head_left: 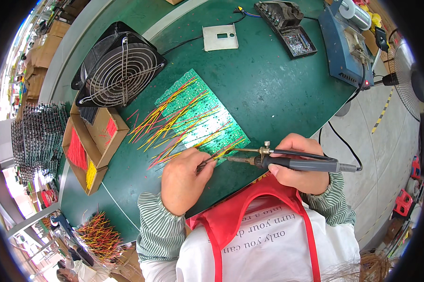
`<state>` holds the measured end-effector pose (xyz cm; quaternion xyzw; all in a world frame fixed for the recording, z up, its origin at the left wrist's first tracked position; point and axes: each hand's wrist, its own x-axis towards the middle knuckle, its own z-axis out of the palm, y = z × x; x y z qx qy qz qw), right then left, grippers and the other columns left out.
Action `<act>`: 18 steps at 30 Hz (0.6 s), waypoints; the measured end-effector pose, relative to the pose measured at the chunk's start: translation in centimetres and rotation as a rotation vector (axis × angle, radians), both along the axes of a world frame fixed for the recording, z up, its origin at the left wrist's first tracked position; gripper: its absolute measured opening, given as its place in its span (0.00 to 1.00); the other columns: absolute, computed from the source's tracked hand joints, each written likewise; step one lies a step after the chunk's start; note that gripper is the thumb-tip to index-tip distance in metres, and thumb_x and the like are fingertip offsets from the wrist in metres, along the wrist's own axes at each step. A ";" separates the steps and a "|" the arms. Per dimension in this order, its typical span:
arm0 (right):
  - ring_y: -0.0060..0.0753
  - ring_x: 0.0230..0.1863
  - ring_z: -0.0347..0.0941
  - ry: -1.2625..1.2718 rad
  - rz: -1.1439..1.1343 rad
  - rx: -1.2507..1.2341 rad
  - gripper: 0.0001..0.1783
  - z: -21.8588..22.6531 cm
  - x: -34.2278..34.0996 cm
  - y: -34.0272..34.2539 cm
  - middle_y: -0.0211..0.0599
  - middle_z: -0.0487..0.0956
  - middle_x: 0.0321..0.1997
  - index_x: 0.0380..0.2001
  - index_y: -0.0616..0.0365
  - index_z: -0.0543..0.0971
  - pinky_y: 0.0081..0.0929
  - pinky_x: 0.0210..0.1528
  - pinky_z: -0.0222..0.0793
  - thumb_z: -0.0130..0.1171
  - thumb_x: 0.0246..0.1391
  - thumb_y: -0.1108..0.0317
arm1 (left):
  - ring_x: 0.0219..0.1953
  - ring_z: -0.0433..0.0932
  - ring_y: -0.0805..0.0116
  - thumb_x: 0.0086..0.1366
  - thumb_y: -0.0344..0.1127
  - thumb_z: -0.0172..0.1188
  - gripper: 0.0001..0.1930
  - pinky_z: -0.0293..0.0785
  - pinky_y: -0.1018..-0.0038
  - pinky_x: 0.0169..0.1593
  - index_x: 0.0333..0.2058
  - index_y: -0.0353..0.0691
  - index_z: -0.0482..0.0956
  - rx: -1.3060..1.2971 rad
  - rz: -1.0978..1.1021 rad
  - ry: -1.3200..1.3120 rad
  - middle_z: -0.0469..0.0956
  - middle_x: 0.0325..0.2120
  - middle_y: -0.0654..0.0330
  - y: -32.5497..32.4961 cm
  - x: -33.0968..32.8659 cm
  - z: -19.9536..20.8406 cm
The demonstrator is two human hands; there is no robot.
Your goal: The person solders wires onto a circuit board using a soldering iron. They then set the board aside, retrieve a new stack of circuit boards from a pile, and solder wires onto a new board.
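A green panel of circuit boards lies on the table, with rows of red and yellow wires sticking out across it to the left. My left hand is closed at the panel's near corner, pinching a few thin dark wires between thumb and fingers. In my right hand is a soldering iron with a grey handle and a thin feed tube clamped along it. The iron's tip points left, close to my left fingertips and the board's near edge. Whether the tip touches a joint is too small to tell.
A caged black fan stands at the far left beside a cardboard box of cut wires. Farther off are a white plate, a black parts tray and a blue solder-feed machine. Wired bundles sit at lower left.
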<state>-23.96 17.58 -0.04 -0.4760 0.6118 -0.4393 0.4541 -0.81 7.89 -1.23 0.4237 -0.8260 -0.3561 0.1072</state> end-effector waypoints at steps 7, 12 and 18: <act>0.19 0.20 0.72 -0.009 -0.028 0.050 0.10 0.7 -0.7 0.4 0.31 0.76 0.19 0.25 0.61 0.74 0.18 0.24 0.66 0.65 0.39 0.71 | 0.20 0.72 0.67 0.53 0.26 0.63 0.04 0.68 0.74 0.25 0.27 0.32 0.78 -0.253 0.046 0.019 0.74 0.22 0.56 -1.0 1.2 1.1; 0.18 0.21 0.72 -0.029 -0.052 0.028 0.10 0.6 -1.2 0.8 0.30 0.77 0.20 0.26 0.61 0.74 0.18 0.24 0.66 0.64 0.40 0.71 | 0.24 0.75 0.63 0.52 0.26 0.63 0.04 0.71 0.73 0.27 0.27 0.35 0.78 -0.435 0.105 -0.075 0.77 0.25 0.56 -0.5 0.2 2.8; 0.15 0.23 0.71 0.004 -0.050 0.026 0.10 0.5 -1.6 0.9 0.30 0.77 0.21 0.26 0.62 0.73 0.17 0.25 0.66 0.64 0.41 0.71 | 0.21 0.73 0.65 0.52 0.28 0.64 0.05 0.69 0.73 0.26 0.28 0.34 0.78 -0.130 -0.022 0.018 0.74 0.22 0.57 0.3 -2.0 0.0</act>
